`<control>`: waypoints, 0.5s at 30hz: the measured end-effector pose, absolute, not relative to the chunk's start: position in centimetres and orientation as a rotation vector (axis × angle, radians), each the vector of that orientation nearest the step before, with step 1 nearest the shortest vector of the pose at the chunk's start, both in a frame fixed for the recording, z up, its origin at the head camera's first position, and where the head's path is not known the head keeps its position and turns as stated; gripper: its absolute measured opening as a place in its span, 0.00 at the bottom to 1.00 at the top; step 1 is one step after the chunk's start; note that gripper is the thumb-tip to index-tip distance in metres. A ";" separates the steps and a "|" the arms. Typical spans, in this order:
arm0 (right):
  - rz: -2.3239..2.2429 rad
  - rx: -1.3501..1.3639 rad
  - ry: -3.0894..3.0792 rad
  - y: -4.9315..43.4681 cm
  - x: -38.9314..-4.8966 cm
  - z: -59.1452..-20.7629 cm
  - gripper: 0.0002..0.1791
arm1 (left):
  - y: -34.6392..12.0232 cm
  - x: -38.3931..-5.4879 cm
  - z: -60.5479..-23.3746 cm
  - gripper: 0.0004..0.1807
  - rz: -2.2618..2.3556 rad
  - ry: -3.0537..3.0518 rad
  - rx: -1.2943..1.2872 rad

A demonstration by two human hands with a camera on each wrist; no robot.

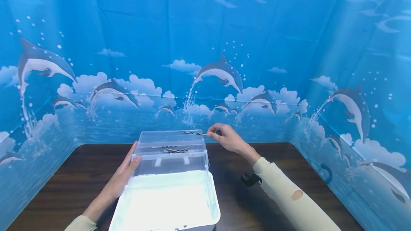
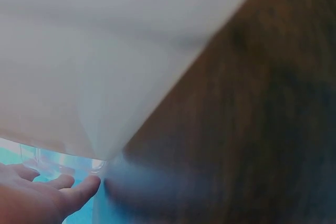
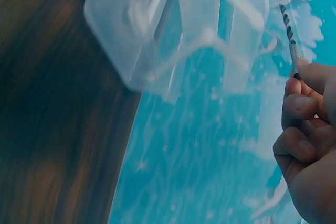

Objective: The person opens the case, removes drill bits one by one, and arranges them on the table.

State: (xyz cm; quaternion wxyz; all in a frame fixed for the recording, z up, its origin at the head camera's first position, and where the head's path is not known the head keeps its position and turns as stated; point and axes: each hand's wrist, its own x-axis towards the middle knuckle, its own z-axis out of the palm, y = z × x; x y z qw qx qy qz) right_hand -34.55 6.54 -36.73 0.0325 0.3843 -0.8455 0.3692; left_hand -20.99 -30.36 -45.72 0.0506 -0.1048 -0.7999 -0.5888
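Observation:
My right hand (image 1: 226,137) pinches a dark twist drill bit (image 1: 192,133) by its smooth shank, between thumb and fingertips. The fluted end points left over the upper clear compartment. In the right wrist view, the drill bit (image 3: 287,24) stands out beyond the fingertips. Several loose drill bits (image 1: 174,150) lie in the clear plastic tray (image 1: 147,157) below it. My left hand (image 1: 118,179) rests along the left side of the clear trays, its thumb at the edge. In the left wrist view its fingers (image 2: 81,192) are mostly straight and spread, near the clear plastic.
The trays belong to an opened white storage box (image 1: 214,206) with a bright interior. It stands on a dark wooden table (image 1: 244,202). A blue dolphin-print curtain (image 1: 154,45) surrounds the table behind and at the sides. A black device (image 1: 251,179) is at the right wrist.

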 end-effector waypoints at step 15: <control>1.252 0.854 -2.699 14.9 -38.0 -41.3 0.12 | -30.3 -21.2 -45.8 0.31 -1.779 -2.468 -0.301</control>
